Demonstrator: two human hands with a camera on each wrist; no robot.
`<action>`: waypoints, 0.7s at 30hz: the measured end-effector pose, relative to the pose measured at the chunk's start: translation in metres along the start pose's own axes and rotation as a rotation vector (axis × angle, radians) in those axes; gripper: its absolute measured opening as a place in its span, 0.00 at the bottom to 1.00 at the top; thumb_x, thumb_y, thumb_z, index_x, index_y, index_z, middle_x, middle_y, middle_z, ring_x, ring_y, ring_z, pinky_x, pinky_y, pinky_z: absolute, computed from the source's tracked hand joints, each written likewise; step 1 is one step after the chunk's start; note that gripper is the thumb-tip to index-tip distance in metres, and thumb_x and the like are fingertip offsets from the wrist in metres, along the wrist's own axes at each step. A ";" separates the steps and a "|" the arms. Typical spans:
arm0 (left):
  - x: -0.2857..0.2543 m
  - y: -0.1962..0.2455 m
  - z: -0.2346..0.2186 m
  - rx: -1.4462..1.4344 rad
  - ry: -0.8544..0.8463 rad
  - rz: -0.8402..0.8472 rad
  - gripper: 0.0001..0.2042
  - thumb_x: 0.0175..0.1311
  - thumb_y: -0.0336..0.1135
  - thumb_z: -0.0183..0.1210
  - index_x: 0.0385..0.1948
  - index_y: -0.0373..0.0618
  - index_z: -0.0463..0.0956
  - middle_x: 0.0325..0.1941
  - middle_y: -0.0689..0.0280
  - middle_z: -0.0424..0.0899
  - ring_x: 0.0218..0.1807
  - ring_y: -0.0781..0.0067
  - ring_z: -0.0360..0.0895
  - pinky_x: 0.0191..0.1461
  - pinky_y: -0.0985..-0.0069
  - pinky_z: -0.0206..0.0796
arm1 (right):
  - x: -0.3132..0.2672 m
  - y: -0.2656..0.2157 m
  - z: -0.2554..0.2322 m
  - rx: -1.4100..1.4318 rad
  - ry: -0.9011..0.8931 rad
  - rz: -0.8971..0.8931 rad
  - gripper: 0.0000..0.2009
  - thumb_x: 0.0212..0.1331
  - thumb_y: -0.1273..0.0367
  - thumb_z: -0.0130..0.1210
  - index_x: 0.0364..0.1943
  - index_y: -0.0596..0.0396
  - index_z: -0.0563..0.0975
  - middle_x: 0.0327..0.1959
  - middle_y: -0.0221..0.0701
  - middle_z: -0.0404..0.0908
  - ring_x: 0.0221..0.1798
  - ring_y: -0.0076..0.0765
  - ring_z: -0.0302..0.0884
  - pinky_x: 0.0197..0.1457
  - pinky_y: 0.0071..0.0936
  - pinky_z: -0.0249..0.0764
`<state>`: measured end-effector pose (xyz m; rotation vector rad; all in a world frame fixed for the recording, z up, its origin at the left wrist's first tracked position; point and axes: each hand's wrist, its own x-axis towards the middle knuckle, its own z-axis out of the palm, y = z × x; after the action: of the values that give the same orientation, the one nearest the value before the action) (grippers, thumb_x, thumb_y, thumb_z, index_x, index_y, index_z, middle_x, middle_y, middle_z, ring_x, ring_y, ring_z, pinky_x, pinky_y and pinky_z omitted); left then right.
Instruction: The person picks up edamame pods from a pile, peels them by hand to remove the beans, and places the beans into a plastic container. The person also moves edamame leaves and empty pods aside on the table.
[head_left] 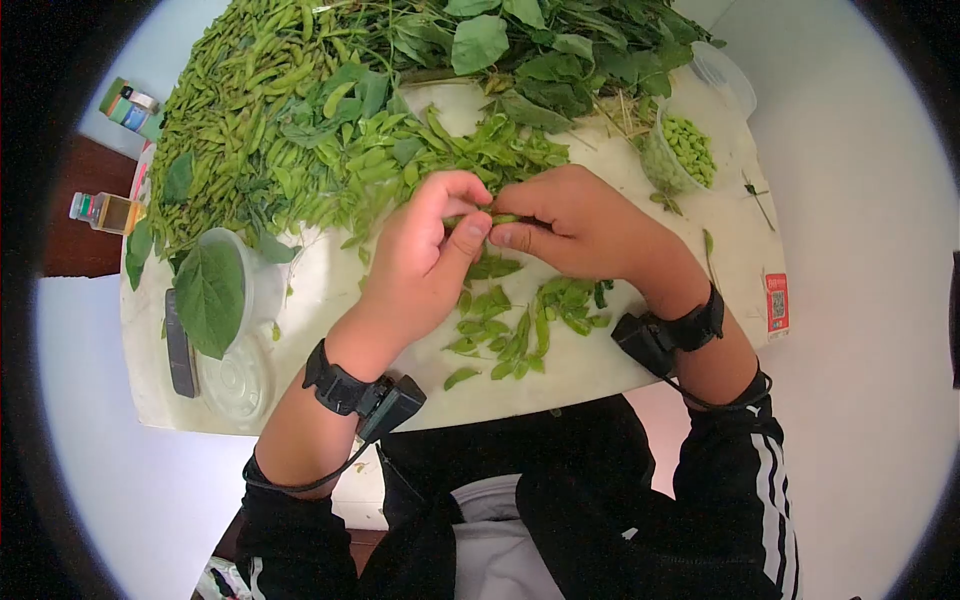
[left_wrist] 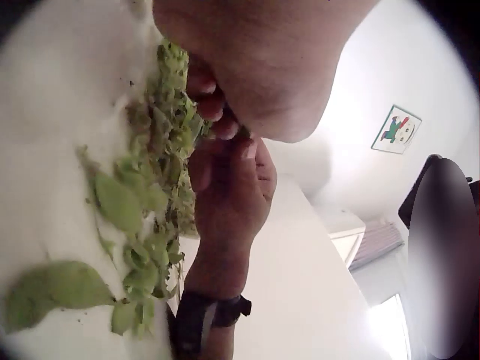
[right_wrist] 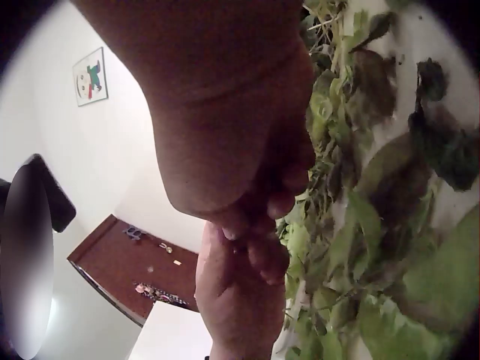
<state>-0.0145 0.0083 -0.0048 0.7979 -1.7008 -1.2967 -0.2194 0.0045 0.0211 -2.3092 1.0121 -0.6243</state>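
Note:
A green soybean pod (head_left: pixel 507 218) is pinched between both hands above the table. My left hand (head_left: pixel 420 255) holds one end with thumb and fingers. My right hand (head_left: pixel 590 222) grips the other end, its thumb and index finger meeting the left thumb. In the left wrist view the right hand (left_wrist: pixel 234 196) faces the left hand, and the fingers hide most of the pod. Loose flat pods (head_left: pixel 520 325) lie on the table just below the hands. Beyond the hands spreads a band of light green pods (head_left: pixel 370 170).
A large heap of pods (head_left: pixel 250 90) fills the far left, with leafy stalks (head_left: pixel 560 60) at the back. A clear tub of shelled beans (head_left: pixel 690 152) stands right. At left are a tub (head_left: pixel 262 280) under a leaf, a lid (head_left: pixel 237 380) and a dark phone-like slab (head_left: pixel 181 345).

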 end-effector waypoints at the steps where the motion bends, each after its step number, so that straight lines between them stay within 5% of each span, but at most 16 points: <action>1: 0.000 0.000 0.000 -0.067 -0.041 -0.066 0.07 0.73 0.32 0.50 0.46 0.41 0.67 0.29 0.70 0.75 0.28 0.83 0.69 0.32 0.84 0.62 | 0.000 0.000 0.001 -0.040 0.024 -0.038 0.12 0.60 0.61 0.57 0.28 0.56 0.74 0.21 0.44 0.74 0.28 0.56 0.74 0.31 0.47 0.68; 8: 0.001 0.003 0.000 -0.306 -0.025 -0.197 0.05 0.73 0.33 0.50 0.43 0.44 0.65 0.25 0.75 0.67 0.23 0.88 0.60 0.25 0.86 0.49 | -0.001 -0.001 0.008 -0.100 0.028 -0.087 0.10 0.57 0.65 0.59 0.29 0.57 0.74 0.20 0.40 0.70 0.26 0.54 0.71 0.28 0.43 0.65; 13: 0.005 0.003 -0.008 -0.534 -0.082 -0.452 0.06 0.73 0.36 0.49 0.43 0.46 0.67 0.18 0.76 0.63 0.18 0.87 0.55 0.21 0.85 0.42 | 0.001 -0.003 0.008 -0.301 0.148 -0.214 0.09 0.46 0.69 0.63 0.27 0.54 0.74 0.21 0.36 0.71 0.26 0.49 0.72 0.27 0.41 0.67; 21: 0.006 -0.001 -0.015 -0.838 -0.121 -0.688 0.07 0.73 0.38 0.48 0.45 0.47 0.69 0.14 0.76 0.60 0.14 0.86 0.52 0.19 0.84 0.42 | 0.004 -0.012 0.006 -0.496 0.208 -0.384 0.09 0.42 0.70 0.64 0.26 0.53 0.74 0.22 0.30 0.74 0.25 0.41 0.73 0.28 0.35 0.69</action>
<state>-0.0037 -0.0042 -0.0026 0.8003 -0.7886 -2.3284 -0.2077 0.0100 0.0249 -2.9676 0.8925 -0.8548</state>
